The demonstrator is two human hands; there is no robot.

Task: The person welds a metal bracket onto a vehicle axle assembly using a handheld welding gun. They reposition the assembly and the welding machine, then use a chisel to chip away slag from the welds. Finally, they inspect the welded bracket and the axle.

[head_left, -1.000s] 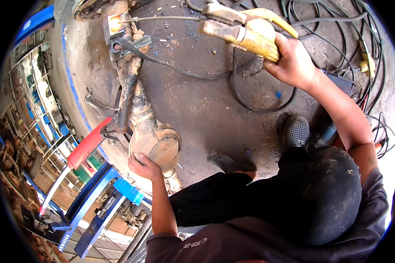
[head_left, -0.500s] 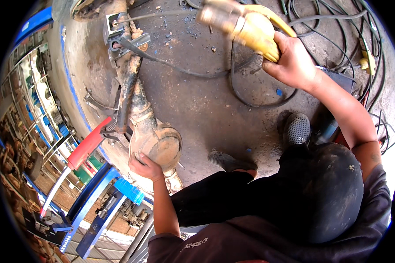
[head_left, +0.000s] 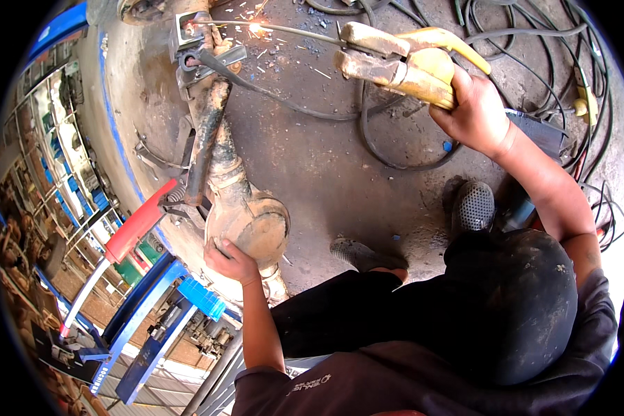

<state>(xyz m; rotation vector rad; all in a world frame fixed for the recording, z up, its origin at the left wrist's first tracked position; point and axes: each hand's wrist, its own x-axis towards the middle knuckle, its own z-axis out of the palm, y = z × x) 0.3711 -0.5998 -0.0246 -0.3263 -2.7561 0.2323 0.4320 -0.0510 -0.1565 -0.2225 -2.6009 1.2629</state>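
Observation:
My right hand (head_left: 482, 114) is wrapped round the yellow electrode holder (head_left: 430, 69), whose scorched jaws clamp a long thin welding rod (head_left: 291, 32). The rod points left, its far end at the square metal bracket (head_left: 186, 29) on a rusty vehicle axle. An orange glow shows inside that bracket, and bright sparks (head_left: 256, 28) fly beside the rod. My left hand (head_left: 232, 263) grips the lower left edge of the round axle housing (head_left: 256, 225); some of its fingers are hidden behind the metal. A dark cable with a clamp end (head_left: 204, 62) hangs from the axle by the bracket.
Black cables (head_left: 520, 35) lie coiled on the floor at upper right, near a second yellow tool (head_left: 584, 100). A red lever (head_left: 139, 222) and a blue metal frame (head_left: 139, 319) stand at left. My shoes (head_left: 473, 206) are on the dirty floor below the cable loop.
My right hand has shifted slightly right and down with the electrode holder, which was blurred before. The rod's end now meets the bracket, with sparks and a glow. My left hand stays put.

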